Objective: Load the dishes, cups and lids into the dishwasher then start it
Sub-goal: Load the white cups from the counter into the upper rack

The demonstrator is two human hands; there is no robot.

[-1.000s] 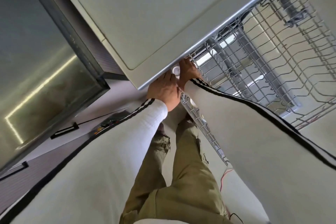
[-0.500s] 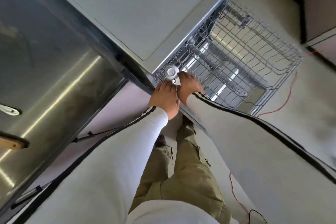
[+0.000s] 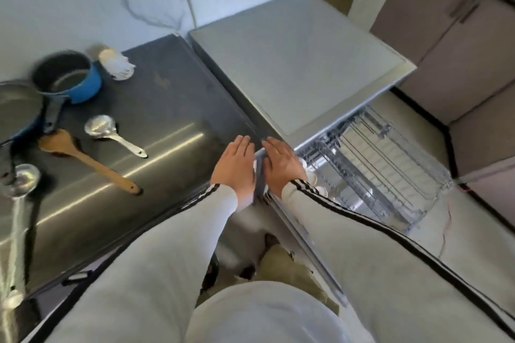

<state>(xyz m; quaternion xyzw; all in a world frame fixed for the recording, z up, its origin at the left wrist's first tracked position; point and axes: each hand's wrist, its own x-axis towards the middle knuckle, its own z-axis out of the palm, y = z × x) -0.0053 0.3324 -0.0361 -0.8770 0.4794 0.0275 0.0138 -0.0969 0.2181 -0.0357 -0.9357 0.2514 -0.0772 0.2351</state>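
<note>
The grey dishwasher [image 3: 295, 69] stands right of the counter, its wire rack [image 3: 390, 175] pulled out over the floor. A few white cups or lids [image 3: 310, 175] sit in the rack's near left corner, partly hidden by my right wrist. My left hand [image 3: 237, 166] and my right hand [image 3: 281, 166] are side by side at the dishwasher's front left corner, fingers straight and palms down, holding nothing. A narrow grey strip [image 3: 260, 175] shows between them; I cannot tell what it is.
On the steel counter [image 3: 156, 131] to the left lie a blue saucepan [image 3: 69, 78], a metal spoon [image 3: 111, 133], a wooden spatula [image 3: 83, 159], a ladle [image 3: 19, 189] and a white bundle [image 3: 117, 65]. Cabinets [image 3: 459, 64] stand beyond the rack. A red cable [image 3: 446, 220] runs over the floor.
The view has lifted from under the counter to above it. Both hands rose from the rack's corner, where they touched a white round piece, and now lie flat and empty.
</note>
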